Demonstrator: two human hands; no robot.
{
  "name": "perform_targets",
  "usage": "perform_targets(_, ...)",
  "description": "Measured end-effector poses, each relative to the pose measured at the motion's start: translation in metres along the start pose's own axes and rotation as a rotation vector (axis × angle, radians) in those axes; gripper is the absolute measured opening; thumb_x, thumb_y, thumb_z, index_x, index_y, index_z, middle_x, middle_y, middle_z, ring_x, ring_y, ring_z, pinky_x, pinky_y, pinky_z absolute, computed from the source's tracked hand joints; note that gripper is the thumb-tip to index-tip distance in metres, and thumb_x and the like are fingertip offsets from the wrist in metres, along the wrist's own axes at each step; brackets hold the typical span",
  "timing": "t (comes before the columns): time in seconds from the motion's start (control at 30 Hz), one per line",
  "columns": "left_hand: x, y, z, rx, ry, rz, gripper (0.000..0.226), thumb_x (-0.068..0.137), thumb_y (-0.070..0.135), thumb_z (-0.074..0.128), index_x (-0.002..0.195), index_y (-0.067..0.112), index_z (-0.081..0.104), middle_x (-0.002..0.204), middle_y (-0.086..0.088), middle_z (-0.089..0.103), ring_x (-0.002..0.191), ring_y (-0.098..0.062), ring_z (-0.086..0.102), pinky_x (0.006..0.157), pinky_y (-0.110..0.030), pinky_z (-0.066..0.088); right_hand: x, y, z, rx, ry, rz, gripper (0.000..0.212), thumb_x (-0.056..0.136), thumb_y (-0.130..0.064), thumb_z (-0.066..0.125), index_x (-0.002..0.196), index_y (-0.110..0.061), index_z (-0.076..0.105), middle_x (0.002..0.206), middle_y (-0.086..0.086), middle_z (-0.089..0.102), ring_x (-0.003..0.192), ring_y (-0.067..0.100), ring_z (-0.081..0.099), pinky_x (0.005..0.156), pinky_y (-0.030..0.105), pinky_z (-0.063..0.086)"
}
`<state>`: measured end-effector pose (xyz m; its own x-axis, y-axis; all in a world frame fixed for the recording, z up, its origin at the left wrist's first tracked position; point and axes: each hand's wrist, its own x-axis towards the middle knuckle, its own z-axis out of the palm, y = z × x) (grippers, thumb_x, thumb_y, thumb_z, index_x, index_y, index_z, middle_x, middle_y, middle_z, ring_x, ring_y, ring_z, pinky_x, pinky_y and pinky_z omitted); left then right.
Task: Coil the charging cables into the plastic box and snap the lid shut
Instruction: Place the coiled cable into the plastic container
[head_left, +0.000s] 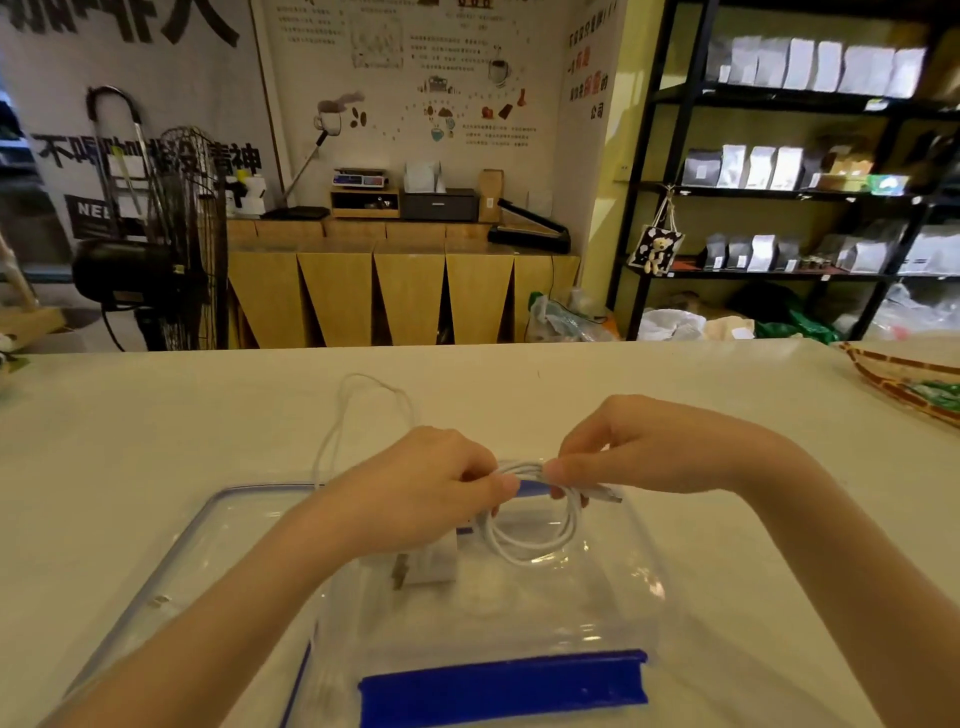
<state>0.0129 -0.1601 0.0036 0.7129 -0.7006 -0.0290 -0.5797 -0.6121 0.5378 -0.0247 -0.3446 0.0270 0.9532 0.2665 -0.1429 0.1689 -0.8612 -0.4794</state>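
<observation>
I see both hands over the clear box (613, 582), holding a coiled white cable (535, 540) between them. Left hand (415, 488) fingers pinch the coil's left side, right hand (639, 447) fingers pinch its top by the plug. A loose cable tail (353, 400) trails across the table (727, 395). The lid (208, 525) lies left of the box.
</observation>
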Motion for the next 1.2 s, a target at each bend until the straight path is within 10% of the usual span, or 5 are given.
perform_targets(0.37, 0.039, 0.003, 0.016, 0.234, 0.008, -0.040, 0.017, 0.081, 0.030, 0.063, 0.084, 0.013, 0.063, 0.062, 0.009, 0.048, 0.058, -0.006, 0.046, 0.053, -0.021, 0.037, 0.020, 0.003, 0.016, -0.180, -0.067, 0.141, 0.012, 0.085, -0.013, 0.056, 0.076, -0.009, 0.063, 0.067, 0.008, 0.068, 0.045, 0.008, 0.058, 0.041, 0.015, 0.044)
perform_targets(0.6, 0.048, 0.001, 0.034, 0.430, 0.005, -0.061, 0.020, 0.080, 0.023, 0.060, 0.093, 0.009, 0.066, 0.095, -0.011, 0.066, 0.084, -0.027, 0.060, 0.070, -0.035, 0.048, 0.029, -0.003, 0.032, -0.494, 0.010, 0.206, 0.035, 0.075, -0.004, 0.063, 0.048, -0.014, 0.042, 0.051, 0.000, 0.052, 0.041, 0.012, 0.046, 0.055, 0.028, 0.048)
perform_targets(0.77, 0.048, -0.004, 0.039, 0.396, -0.038, -0.090, 0.025, 0.079, 0.019, 0.060, 0.097, 0.002, 0.066, 0.096, -0.018, 0.067, 0.085, -0.031, 0.061, 0.076, -0.040, 0.052, 0.034, -0.005, 0.039, -0.612, 0.042, 0.222, 0.016, 0.081, -0.006, 0.058, 0.072, -0.008, 0.046, 0.058, 0.001, 0.037, 0.059, 0.020, 0.045, 0.045, 0.024, 0.032)
perform_targets(0.9, 0.045, -0.002, 0.033, 0.360, -0.051, -0.098, 0.029, 0.081, 0.017, 0.060, 0.106, 0.004, 0.064, 0.104, -0.015, 0.065, 0.090, -0.027, 0.062, 0.081, -0.037, 0.052, 0.035, -0.006, 0.043, -0.654, 0.054, 0.243, 0.023, 0.082, -0.008, 0.057, 0.104, -0.009, 0.054, 0.066, 0.003, 0.037, 0.072, 0.022, 0.045, 0.061, 0.029, 0.036)
perform_targets(1.2, 0.005, -0.001, -0.001, 0.161, 0.103, -0.002, 0.021, 0.085, 0.019, 0.057, 0.105, 0.019, 0.065, 0.094, 0.007, 0.067, 0.083, -0.001, 0.060, 0.072, -0.010, 0.048, 0.030, -0.005, 0.031, -0.557, 0.181, 0.206, 0.008, 0.084, -0.010, 0.058, 0.091, -0.009, 0.060, 0.060, 0.000, 0.046, 0.063, 0.021, 0.056, 0.061, 0.030, 0.049)
